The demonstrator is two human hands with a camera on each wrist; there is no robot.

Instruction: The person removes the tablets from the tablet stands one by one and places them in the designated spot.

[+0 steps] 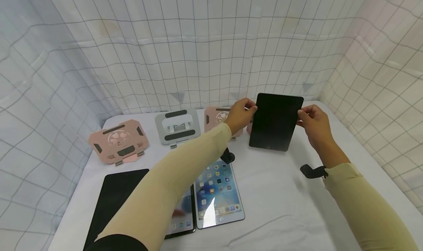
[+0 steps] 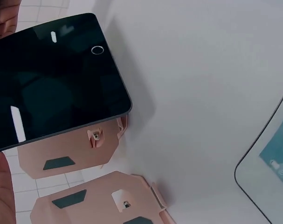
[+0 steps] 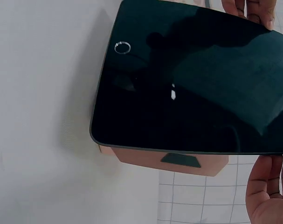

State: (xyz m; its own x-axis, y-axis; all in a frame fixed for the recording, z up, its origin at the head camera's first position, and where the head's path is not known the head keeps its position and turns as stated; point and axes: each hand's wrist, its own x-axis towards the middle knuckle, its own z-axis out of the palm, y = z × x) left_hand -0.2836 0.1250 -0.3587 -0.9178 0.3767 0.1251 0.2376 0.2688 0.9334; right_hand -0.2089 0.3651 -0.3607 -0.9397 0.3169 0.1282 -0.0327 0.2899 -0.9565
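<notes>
A black tablet (image 1: 276, 122) with a round home button at its lower edge is held up at the back right, its screen dark. My left hand (image 1: 242, 115) pinches its left edge, and my right hand (image 1: 314, 124) pinches the right edge. Right behind it is a pink tablet stand (image 3: 216, 165), mostly hidden by the tablet; whether the two touch I cannot tell. Another pink stand (image 2: 94, 205) stands beside it, partly covered by my left hand in the head view.
Farther left are a grey stand (image 1: 160, 128) and a third pink stand (image 1: 109, 148). In front lie a white tablet (image 1: 219, 192) with app icons lit, a black-edged lit tablet (image 1: 185, 210) and a dark tablet (image 1: 115, 192), partly under my left arm. Grid-patterned curtains (image 1: 211, 41) enclose the white table (image 1: 274, 192).
</notes>
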